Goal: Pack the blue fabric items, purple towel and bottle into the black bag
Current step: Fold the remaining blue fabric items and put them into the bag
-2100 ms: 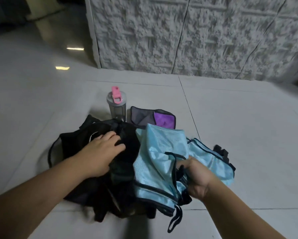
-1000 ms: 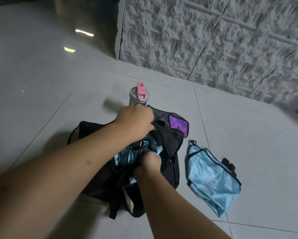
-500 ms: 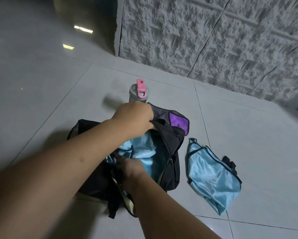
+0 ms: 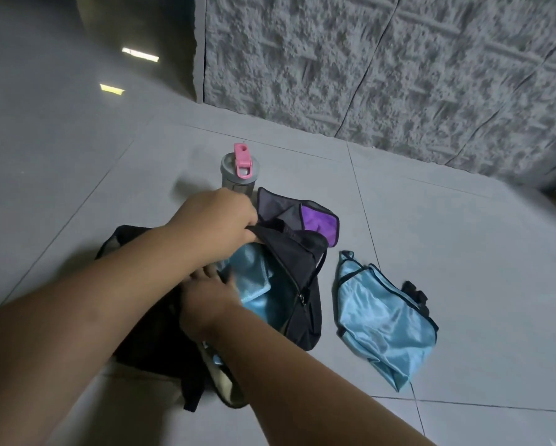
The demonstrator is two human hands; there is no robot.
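Done: one blue fabric item (image 4: 254, 281) lay inside the black bag (image 4: 297, 272).
Left: second blue fabric item (image 4: 383, 320), purple towel (image 4: 318, 222), bottle (image 4: 239, 170) waited on the floor (image 4: 463, 252).
Hands: left hand (image 4: 217, 220) gripped the bag's rim; right hand (image 4: 206, 300) pressed inside, fingers hidden, cannot tell.

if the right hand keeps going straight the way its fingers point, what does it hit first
Most likely the blue fabric already in the black bag. The right hand points up and slightly left into the opening, which the left hand holds up by the rim. Its fingers are mostly hidden, so depth is uncertain.
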